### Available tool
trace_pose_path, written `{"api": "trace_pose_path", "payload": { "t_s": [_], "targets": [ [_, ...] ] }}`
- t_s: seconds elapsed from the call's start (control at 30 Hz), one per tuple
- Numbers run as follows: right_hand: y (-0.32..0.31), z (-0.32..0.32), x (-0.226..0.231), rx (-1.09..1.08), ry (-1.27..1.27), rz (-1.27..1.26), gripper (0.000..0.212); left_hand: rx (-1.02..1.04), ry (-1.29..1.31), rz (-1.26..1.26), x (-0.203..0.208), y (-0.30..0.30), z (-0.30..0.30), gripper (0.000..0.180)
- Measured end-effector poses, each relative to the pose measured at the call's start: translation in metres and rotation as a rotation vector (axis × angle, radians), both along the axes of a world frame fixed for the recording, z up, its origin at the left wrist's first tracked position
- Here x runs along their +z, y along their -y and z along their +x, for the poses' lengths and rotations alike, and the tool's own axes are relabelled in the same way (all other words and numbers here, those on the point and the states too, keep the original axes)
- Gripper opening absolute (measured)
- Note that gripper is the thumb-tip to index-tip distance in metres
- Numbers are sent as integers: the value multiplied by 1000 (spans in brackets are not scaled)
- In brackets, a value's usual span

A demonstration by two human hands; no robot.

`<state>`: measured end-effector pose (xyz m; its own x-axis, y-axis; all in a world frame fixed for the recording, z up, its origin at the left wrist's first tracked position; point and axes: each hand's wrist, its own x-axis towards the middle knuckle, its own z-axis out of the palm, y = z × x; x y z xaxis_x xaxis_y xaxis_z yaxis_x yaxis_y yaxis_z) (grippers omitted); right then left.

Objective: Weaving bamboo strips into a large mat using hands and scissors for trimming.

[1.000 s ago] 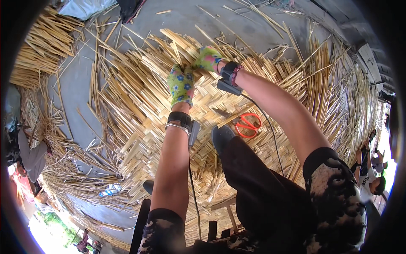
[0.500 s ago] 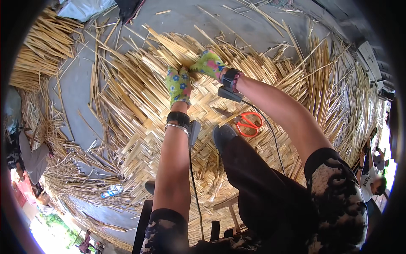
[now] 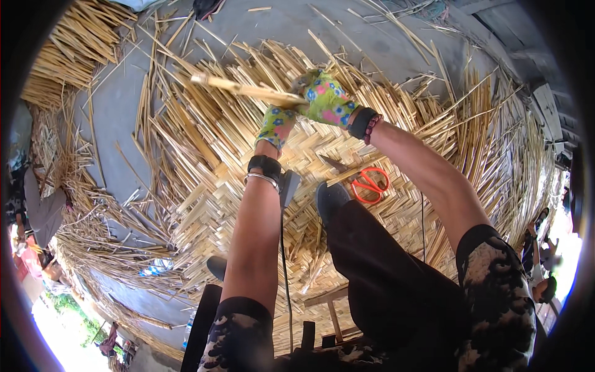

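My right hand (image 3: pixel 325 100), in a green flowered glove, is closed on the end of a flat reed strip (image 3: pixel 251 91). The strip points left above the weave, its far end smeared by motion. My left hand (image 3: pixel 276 127), in a matching glove, is just below the strip at the woven edge. The strip covers its fingers, so their grip is hidden. Under both hands spreads a large herringbone reed mat (image 3: pixel 242 201), with loose strip ends fanning out on its far side. Orange-handled scissors (image 3: pixel 370 185) lie on the mat, right of my shoe.
A stack of cut reeds (image 3: pixel 74 46) lies at the far left on the grey floor (image 3: pixel 114 146). Loose strips and scraps are scattered around the mat. A plastic bottle (image 3: pixel 156 268) lies at the lower left. A wooden stool (image 3: pixel 331 304) stands near my legs. Other people are at both edges.
My right hand has lifted the reed strip off the weave and swung it across to the left. My left hand has shifted slightly right. The view has moved a little.
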<state>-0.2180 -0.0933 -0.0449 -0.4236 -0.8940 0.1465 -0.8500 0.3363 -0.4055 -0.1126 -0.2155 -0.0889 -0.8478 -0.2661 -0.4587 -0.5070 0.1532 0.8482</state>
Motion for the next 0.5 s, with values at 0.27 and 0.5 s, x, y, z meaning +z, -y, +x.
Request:
{"api": "trace_pose_path", "payload": {
  "t_s": [0.27,0.5],
  "targets": [
    [4,-15,-2,-246,324,315,41,-9,-113,-900,20,-36,40,60],
    [4,-11,-18,-213,313,362,51,-279,169,-1032,8,-42,47,80]
  ]
}}
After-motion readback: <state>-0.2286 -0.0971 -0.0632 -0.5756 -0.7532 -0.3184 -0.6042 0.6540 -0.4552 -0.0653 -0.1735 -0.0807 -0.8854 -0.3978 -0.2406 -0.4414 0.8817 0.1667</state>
